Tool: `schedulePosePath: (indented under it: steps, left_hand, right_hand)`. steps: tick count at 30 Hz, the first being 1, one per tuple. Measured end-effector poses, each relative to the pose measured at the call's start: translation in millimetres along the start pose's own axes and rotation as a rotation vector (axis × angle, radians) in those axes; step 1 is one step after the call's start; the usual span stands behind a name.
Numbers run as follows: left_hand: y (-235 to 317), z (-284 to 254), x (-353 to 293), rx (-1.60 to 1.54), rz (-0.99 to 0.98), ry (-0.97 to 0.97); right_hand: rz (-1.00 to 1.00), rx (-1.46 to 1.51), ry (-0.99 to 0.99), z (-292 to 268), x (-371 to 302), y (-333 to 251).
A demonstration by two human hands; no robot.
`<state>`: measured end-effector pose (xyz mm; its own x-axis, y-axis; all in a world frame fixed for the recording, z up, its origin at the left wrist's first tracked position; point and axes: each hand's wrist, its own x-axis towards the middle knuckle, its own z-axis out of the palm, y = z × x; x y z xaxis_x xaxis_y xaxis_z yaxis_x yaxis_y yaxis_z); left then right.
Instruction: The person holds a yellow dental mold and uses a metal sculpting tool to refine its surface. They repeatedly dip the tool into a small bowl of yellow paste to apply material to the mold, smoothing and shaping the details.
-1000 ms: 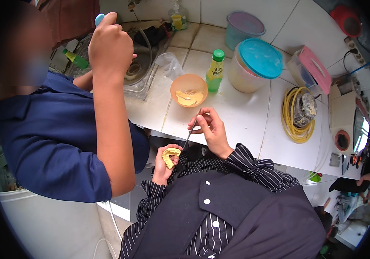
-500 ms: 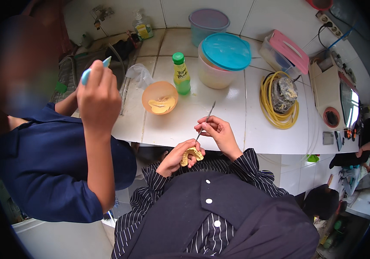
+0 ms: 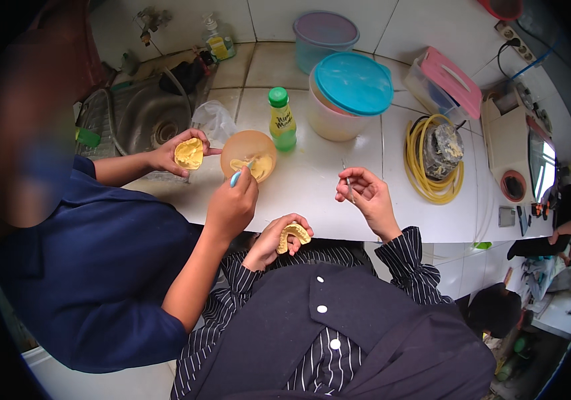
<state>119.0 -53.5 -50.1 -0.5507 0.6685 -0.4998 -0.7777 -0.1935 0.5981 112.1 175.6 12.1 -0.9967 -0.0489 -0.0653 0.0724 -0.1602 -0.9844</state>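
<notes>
A yellowish, horseshoe-shaped dental cast (image 3: 292,236) rests in my left hand (image 3: 269,243), its fingers wrapped about the piece near the counter's front edge. My right hand (image 3: 373,200) is raised over the counter, pinching a thin metal carving tool (image 3: 349,185) that points upward, apart from the cast. On my left, a co-worker in a navy shirt holds another yellow cast (image 3: 189,154). That person's other hand dips a light-blue spatula (image 3: 235,179) into an orange mixing bowl (image 3: 263,143) with pale yellow paste (image 3: 259,168).
A green-capped bottle (image 3: 283,127) stands beside the bowl. Behind are a tub with a turquoise lid (image 3: 353,83), a blue tub (image 3: 325,47) and a pink-lidded box (image 3: 449,83). A coiled yellow hose (image 3: 412,177) lies to the right; a metal sink (image 3: 142,123) is at the far left.
My right hand has moved right, taking the carving tool away from the cast. The co-worker's spatula has come down into the bowl, and their other hand with a yellow cast now shows.
</notes>
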Motion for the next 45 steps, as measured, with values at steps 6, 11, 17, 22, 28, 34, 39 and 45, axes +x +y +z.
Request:
schedulePosePath:
  steps: [6, 11, 17, 22, 28, 34, 39, 45]
  left_hand:
    - [2, -11, 3, -0.002, 0.032, 0.055]
    - [2, -18, 5, -0.040, 0.054, 0.089]
    - [-1, -25, 3, -0.100, 0.111, 0.167]
    - [-9, -35, 3, -0.186, 0.174, 0.179]
    - [-11, -41, 7, -0.394, 0.229, 0.232]
    - [-5, -33, 2, -0.698, 0.244, 0.332]
    - [-38, -65, 0, -0.949, 0.334, -0.132]
    - [7, 9, -17, -0.827, 0.243, 0.261]
  right_hand:
    - [-0.246, -0.311, 0.020, 35, 35, -4]
    - [-0.214, -0.364, -0.099, 70, 69, 3]
    - [-0.367, -0.747, -0.090, 79, 94, 32]
    - [-0.328, -0.750, -0.117, 83, 100, 41]
    - [-0.254, -0.649, -0.160, 80, 106, 50]
    - [-0.037, -0.269, -0.089, 70, 105, 52]
    - [0.091, 0.141, -0.041, 49, 94, 45]
    - [0.112, 0.497, 0.069, 28, 45, 7]
